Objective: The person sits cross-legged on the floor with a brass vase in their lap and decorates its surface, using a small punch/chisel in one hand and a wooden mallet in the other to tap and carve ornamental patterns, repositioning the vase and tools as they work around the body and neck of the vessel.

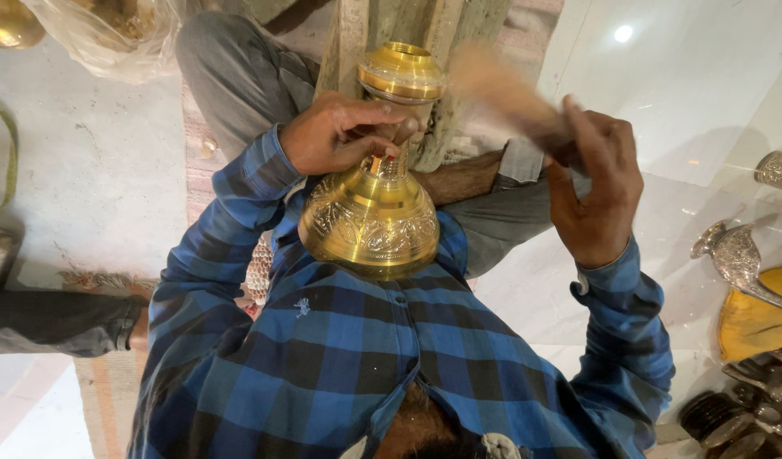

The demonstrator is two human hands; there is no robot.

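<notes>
Against my chest rests an engraved, bell-shaped brass vessel. My left hand is clamped tight around its narrow neck. Above my fingers sits a ringed brass cap, and I cannot tell whether the two are joined. My right hand is closed around a pale bristle brush, which is blurred beside that cap. The engraved bell already gleams evenly, so I judge its brushing largely done. The cap looks like what is left, though the far side is hidden.
</notes>
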